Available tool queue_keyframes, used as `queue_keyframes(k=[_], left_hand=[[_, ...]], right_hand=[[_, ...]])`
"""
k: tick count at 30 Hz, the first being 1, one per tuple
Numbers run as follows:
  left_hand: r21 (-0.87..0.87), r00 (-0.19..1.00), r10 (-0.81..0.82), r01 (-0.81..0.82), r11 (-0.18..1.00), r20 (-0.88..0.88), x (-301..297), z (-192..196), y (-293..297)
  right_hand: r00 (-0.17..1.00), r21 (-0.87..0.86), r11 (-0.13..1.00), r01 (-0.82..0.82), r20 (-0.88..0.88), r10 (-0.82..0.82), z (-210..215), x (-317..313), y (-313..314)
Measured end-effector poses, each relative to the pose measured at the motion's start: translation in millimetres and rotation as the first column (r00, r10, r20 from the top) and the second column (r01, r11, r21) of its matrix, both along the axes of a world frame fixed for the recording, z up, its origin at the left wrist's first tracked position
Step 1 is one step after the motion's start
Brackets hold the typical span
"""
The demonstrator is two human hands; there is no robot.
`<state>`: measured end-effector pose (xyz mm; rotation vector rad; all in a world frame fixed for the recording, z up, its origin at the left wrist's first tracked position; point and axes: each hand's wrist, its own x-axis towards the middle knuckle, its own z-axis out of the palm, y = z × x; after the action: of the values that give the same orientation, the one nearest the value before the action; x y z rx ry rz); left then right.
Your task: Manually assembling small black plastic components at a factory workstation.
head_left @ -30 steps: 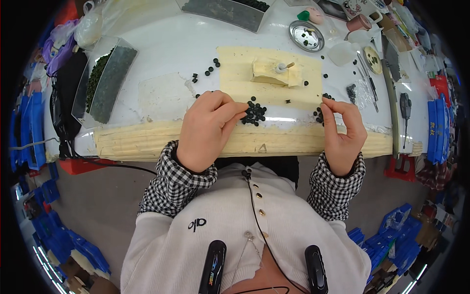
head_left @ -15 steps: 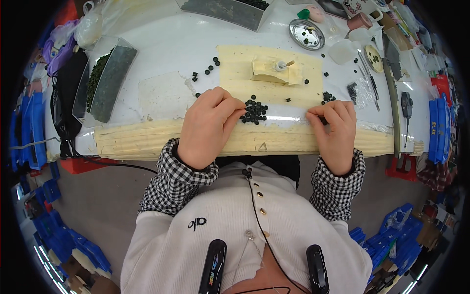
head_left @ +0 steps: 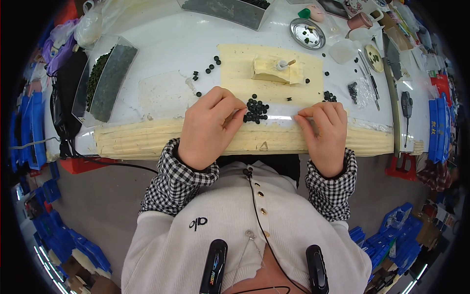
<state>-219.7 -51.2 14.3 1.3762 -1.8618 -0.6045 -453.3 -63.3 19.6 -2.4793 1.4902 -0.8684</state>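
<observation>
A pile of small black round pieces (head_left: 255,110) lies near the front edge of the worktable. My left hand (head_left: 209,130) is at its left side, thumb and forefinger pinched against the nearest pieces; what sits between the tips is too small to make out. To the right of the pile, my right hand (head_left: 327,137) hovers low over the table, thumb and forefinger tips drawn together, and anything they hold is hidden. Behind my right fingers is a smaller black cluster (head_left: 329,96). A few more black pieces (head_left: 210,70) are scattered beyond my left hand.
A tape-covered block (head_left: 269,73) with a small upright peg stands on a yellowish sheet (head_left: 235,54). Clear-walled bins of dark pieces stand at left (head_left: 115,81) and far side (head_left: 223,12). Around the right are a round metal dish (head_left: 318,41), tweezers (head_left: 368,73) and a screwdriver (head_left: 406,110).
My right hand has moved left, away from the small cluster and closer to the main pile. My left hand stays almost in place beside the pile.
</observation>
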Motion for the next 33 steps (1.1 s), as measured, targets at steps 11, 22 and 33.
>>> queue_keyframes(k=[11,22,33], left_hand=[[0.355,0.605,0.164,0.21,0.911,-0.779,1.0,12.2,7.5],[0.308,0.482,0.085,0.406,0.86,-0.872,1.7,2.1,8.8],[0.322,0.376,0.161,0.417,0.85,-0.912,-6.1,10.9,12.0]], right_hand=[[0.865,0.225,0.97,-0.093,0.501,-0.034,5.9,22.6,10.9],[0.382,0.485,0.678,-0.552,0.87,-0.311,10.2,37.6,8.3],[0.292,0.492,0.62,-0.611,0.868,-0.401,-1.5,38.0,7.9]])
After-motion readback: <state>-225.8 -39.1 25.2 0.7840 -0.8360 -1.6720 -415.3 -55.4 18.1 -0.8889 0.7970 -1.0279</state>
